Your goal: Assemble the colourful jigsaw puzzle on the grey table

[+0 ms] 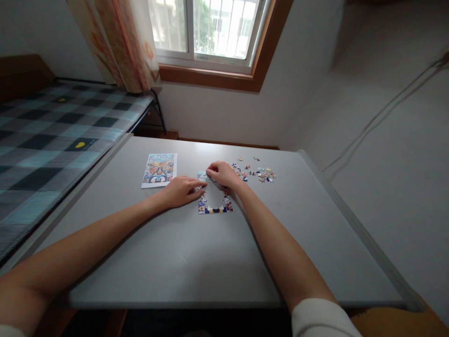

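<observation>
A partly assembled jigsaw puzzle [215, 210] lies flat on the table, its border pieces forming a frame around a bare grey middle. My left hand [180, 191] rests at the frame's left side, fingers stretched out and their tips touching the pieces near the upper left. At the top edge my right hand [223, 174] bends its fingers down in a pinch on a puzzle piece, which the fingers mostly hide. This hand and its wrist also cover part of the upper right border.
Loose puzzle pieces [266, 175] are scattered beyond my right hand. A printed picture sheet [159, 169] lies to the left on the grey table [157, 262]. A bed with a checked cover [45, 126] adjoins the table's left side; a window [220, 28] is behind.
</observation>
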Demonstrator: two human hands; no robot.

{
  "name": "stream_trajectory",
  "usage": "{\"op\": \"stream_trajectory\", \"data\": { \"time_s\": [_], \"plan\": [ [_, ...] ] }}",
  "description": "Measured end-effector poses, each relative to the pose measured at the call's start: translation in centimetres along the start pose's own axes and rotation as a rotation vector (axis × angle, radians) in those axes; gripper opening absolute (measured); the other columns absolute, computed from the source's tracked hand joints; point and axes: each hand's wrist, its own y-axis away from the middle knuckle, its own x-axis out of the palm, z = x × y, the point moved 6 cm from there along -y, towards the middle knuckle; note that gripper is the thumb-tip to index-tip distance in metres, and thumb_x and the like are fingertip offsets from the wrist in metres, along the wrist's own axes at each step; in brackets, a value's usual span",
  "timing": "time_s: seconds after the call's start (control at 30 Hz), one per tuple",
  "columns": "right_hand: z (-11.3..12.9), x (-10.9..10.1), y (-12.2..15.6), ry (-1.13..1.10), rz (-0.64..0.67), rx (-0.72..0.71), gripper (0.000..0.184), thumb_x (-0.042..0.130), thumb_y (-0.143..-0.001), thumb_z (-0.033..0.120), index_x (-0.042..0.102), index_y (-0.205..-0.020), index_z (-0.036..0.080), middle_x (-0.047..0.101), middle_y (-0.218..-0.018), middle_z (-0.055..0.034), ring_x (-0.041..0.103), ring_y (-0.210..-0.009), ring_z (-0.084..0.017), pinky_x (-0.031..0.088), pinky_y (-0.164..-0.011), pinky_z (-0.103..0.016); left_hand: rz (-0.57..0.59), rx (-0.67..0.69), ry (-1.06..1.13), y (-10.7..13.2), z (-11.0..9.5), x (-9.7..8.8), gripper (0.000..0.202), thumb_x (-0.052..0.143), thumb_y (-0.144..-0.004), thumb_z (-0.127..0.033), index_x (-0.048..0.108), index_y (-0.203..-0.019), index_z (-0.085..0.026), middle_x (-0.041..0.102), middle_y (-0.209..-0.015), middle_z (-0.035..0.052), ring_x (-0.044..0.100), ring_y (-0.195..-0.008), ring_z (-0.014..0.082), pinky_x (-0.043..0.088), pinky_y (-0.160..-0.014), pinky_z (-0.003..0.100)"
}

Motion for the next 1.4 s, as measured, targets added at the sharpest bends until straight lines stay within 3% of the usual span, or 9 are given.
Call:
{"op": "stream_trajectory", "data": {
  "time_s": [0.4,1.0,1.13,1.27,1.4],
  "plan": [
    [-0.17,0.04,-0.24,0.114,-0.018,-0.009,0.027,0.054,-0.09,0.024,0.076,-0.083,0.01,0.073,-0.076,-0.007,0.054,-0.066,-0.012,0.034,-0.062,-0.023,0.008,-0.01,0.024,0.0,-0.07,-0.07,0.032,0.051,-0.095,-0.037,0.071,-0.114,-0.022,0.072,-0.076,0.0037,0.066,-0.07,0.0166,0.048,-0.072,0.027],
    [-0.1,-0.18,-0.15,0.061,-0.033,-0.004,0.028,0.055,-0.091,0.027,0.075,-0.079,0.01,0.07,-0.073,-0.0054,0.052,-0.065,-0.011,0.035,-0.063,-0.023,0.011,-0.004,-0.001,0.01,-0.04,-0.01,0.031,0.051,-0.095,-0.036,0.07,-0.114,-0.022,0.073,-0.078,0.0035,0.066,-0.07,0.0166,0.048,-0.07,0.026],
    [-0.18,-0.15,-0.06,0.003,-0.021,-0.003,0.019,0.058,-0.085,0.018,0.075,-0.087,0.011,0.072,-0.078,-0.0058,0.056,-0.069,-0.012,0.039,-0.066,-0.022,0.019,-0.007,-0.012,-0.02,-0.08,0.02,0.031,0.051,-0.095,-0.036,0.071,-0.115,-0.022,0.073,-0.079,0.0035,0.066,-0.07,0.0167,0.047,-0.07,0.026],
    [-0.2,0.0,-0.05,-0.018,0.021,-0.013,0.029,0.052,-0.078,0.004,0.076,-0.092,0.012,0.072,-0.079,-0.0053,0.057,-0.068,-0.011,0.042,-0.068,-0.021,0.018,-0.011,-0.016,-0.01,-0.06,-0.01,0.031,0.052,-0.095,-0.037,0.071,-0.115,-0.022,0.073,-0.08,0.0033,0.066,-0.07,0.0162,0.048,-0.071,0.026],
    [-0.18,-0.04,-0.11,-0.011,0.021,-0.017,0.031,0.05,-0.078,0.004,0.077,-0.092,0.012,0.072,-0.079,-0.0057,0.058,-0.069,-0.012,0.044,-0.07,-0.022,0.013,-0.006,-0.013,-0.05,-0.23,-0.16,0.031,0.052,-0.095,-0.036,0.071,-0.114,-0.021,0.073,-0.078,0.0033,0.067,-0.07,0.0161,0.048,-0.071,0.026]
  ]
}}
